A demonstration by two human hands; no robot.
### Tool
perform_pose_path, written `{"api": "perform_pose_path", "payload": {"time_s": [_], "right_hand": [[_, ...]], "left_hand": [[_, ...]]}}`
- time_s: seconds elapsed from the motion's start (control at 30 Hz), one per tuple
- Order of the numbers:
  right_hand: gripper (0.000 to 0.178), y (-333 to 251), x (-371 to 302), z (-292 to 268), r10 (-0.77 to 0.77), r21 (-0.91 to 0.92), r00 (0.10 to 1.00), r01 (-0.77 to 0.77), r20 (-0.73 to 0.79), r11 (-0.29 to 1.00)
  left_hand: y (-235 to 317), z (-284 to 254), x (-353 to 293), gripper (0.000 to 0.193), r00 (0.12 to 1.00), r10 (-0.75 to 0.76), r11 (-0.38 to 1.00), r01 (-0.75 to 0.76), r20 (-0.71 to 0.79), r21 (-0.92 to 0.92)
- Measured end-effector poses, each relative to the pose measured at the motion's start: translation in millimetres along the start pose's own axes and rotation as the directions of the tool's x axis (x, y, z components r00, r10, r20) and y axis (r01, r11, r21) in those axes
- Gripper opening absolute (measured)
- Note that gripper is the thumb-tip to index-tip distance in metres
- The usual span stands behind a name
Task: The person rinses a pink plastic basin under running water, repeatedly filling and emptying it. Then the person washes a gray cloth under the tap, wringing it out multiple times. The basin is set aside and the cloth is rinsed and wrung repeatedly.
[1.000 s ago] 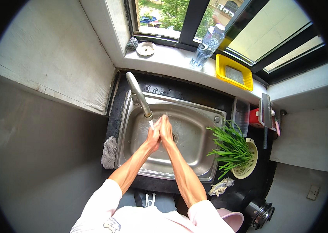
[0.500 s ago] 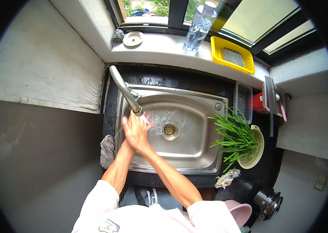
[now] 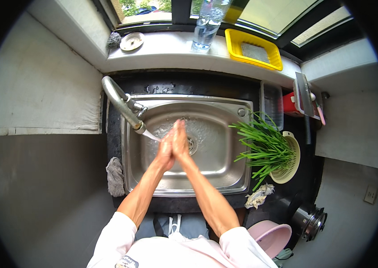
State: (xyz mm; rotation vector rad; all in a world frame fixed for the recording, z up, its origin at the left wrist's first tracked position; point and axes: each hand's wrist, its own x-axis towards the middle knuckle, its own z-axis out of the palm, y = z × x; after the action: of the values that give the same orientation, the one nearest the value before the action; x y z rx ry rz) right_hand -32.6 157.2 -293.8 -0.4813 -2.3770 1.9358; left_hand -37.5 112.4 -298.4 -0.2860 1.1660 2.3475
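Palm to palm over the stainless steel sink [image 3: 218,167], my left hand [image 3: 165,149] and my right hand [image 3: 180,138] press together with fingers stretched out. Neither hand holds anything. Running water [image 3: 152,136] falls from the curved metal faucet [image 3: 123,110] toward the back of my left hand. The drain [image 3: 192,144] lies partly hidden behind my right hand, and water ripples over the basin floor around it.
Right of the sink, long green chives [image 3: 262,149] lie across a cream colander [image 3: 293,165]. A crumpled cloth [image 3: 259,196] sits nearby, a grey rag [image 3: 115,177] at the left. A cleaver [image 3: 304,96] stands upright by a red container [image 3: 290,104]. The sill holds a bottle [image 3: 207,27] and yellow basket [image 3: 238,56].
My hands have come away from under the faucet spout, to the right, and turned from overlapping to palm against palm. The view has shifted, and the water stream now shows more clearly.
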Motion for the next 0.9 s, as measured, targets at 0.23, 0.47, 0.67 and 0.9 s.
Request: {"api": "perform_pose_path", "payload": {"time_s": [0.23,0.47,0.67,0.9], "right_hand": [[0.066,-46,13,26,-0.029,-0.32,0.998,0.044,0.05,0.946],[0.062,-15,-8,4,-0.097,-0.237,0.988,0.124,0.121,0.964],[0.075,11,-7,9,0.263,0.12,0.956,-0.278,0.127,0.953],[0.028,103,4,-103,0.236,0.032,0.954,-0.235,-0.186,0.972]], "left_hand": [[22,-42,-27,0.055,0.99,-0.096,0.919,0.049,-0.101,-0.39],[25,-21,6,0.051,0.934,0.03,0.988,-0.082,-0.356,-0.131],[0,0,-4,0.061,0.968,-0.115,0.977,0.15,-0.221,0.15],[26,-42,-1,0.03,0.924,-0.02,0.712,0.28,-0.381,0.644]]}}
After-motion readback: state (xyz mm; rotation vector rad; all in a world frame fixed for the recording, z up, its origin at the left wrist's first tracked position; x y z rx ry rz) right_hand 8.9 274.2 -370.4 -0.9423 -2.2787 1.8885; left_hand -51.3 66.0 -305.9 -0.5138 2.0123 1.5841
